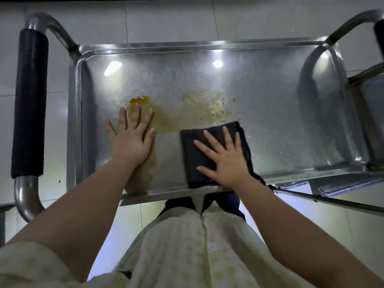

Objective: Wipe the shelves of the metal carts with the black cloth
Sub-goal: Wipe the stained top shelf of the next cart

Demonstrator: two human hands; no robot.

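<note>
The top shelf of a metal cart point(270, 104) fills the middle of the head view. It carries a yellow-brown spill point(164, 119) near its centre and a paler smear point(207, 102) to the right of that. A folded black cloth point(193, 146) lies flat on the shelf near the front rim. My right hand point(226, 161) presses on the cloth with spread, straight fingers. To the left, my left hand point(131, 138) rests flat on the bare shelf, its fingertips at the edge of the spill.
A black padded handle point(29, 100) on a steel tube stands at the cart's left end, and a second handle point(353, 26) curves up at the right end. Part of another metal cart point(372, 113) shows at the right edge. Pale floor tiles point(166, 19) surround the cart.
</note>
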